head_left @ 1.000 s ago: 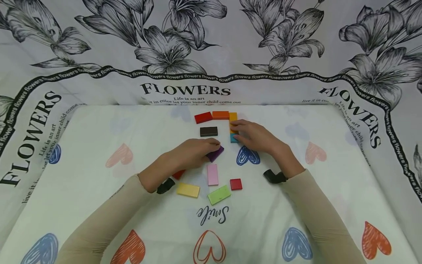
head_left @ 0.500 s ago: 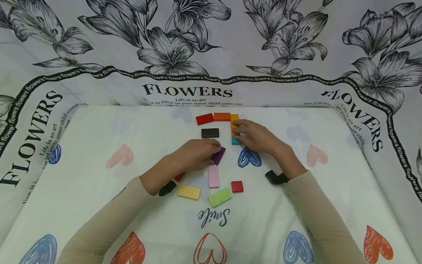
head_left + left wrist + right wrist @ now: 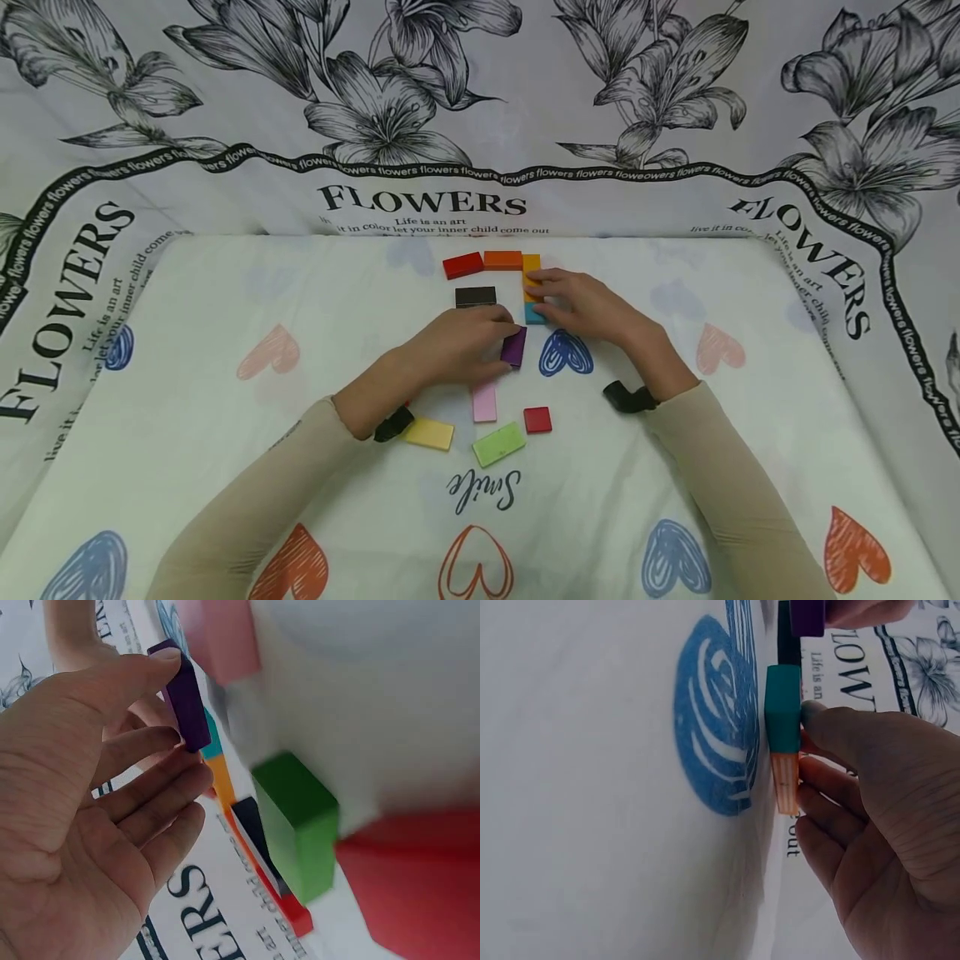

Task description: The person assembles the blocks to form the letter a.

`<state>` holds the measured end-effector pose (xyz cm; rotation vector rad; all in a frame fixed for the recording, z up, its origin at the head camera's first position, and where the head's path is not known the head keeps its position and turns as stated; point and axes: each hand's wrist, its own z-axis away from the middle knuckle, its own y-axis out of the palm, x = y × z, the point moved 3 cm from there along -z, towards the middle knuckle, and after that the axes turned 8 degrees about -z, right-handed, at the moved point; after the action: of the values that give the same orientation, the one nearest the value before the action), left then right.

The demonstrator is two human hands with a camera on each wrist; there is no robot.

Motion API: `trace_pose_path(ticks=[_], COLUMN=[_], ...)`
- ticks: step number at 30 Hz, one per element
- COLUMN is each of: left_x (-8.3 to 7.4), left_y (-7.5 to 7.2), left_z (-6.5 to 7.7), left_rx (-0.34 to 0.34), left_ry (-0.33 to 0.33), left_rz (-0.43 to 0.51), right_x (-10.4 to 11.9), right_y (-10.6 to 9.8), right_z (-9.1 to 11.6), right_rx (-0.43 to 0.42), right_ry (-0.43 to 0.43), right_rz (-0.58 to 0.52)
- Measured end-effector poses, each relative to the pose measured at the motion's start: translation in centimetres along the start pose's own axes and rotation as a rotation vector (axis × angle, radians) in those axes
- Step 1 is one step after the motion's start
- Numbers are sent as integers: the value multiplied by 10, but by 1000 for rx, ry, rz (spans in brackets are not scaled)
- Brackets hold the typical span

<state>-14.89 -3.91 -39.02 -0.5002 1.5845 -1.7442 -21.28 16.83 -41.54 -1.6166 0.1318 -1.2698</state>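
My left hand (image 3: 457, 346) pinches a purple domino-like block (image 3: 513, 348) between thumb and fingers, seen raised off the cloth in the left wrist view (image 3: 189, 705). My right hand (image 3: 588, 308) rests its fairly straight fingers against the side of a yellow-orange block (image 3: 532, 265), with its thumb at a blue block (image 3: 535, 315). These two stand end to end. From the yellow-orange block's far end, an orange block (image 3: 502, 260) and a red block (image 3: 462, 266) run leftward. A black block (image 3: 476, 295) lies just beyond my left hand, partly covered by it.
Nearer me lie a pink block (image 3: 484, 406), a light green block (image 3: 498, 443), a pale yellow block (image 3: 430, 434) and a small red block (image 3: 537, 419). In the left wrist view a green block (image 3: 300, 817) and a red block (image 3: 420, 877) appear close up.
My left hand has moved right with the purple block, turning it more upright in the head view, toward the blue block. My right hand stays at the blue and yellow-orange blocks.
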Motion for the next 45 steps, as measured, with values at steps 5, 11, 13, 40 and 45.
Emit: trace_pose_path(ticks=[5,11,13,40,45], left_x=[-12,-24,-28,-50,-51], left_y=[-1,6,9,9,9], left_z=[-6,-13,-15,-26,-28], left_rx=[-6,26,30,-19,-37], left_ry=[0,-9,-5,90,92], left_rz=[-17,-75,-117,-382,-404], right_x=[1,1,0,-1,-2], right_y=[-1,1,2,-1,-1], right_z=[-1,-2,-2,0,0], right_rx=[0,-1,-4,16,17], right_ry=[5,26,28,-3,-2], right_rz=[9,13,12,33,17])
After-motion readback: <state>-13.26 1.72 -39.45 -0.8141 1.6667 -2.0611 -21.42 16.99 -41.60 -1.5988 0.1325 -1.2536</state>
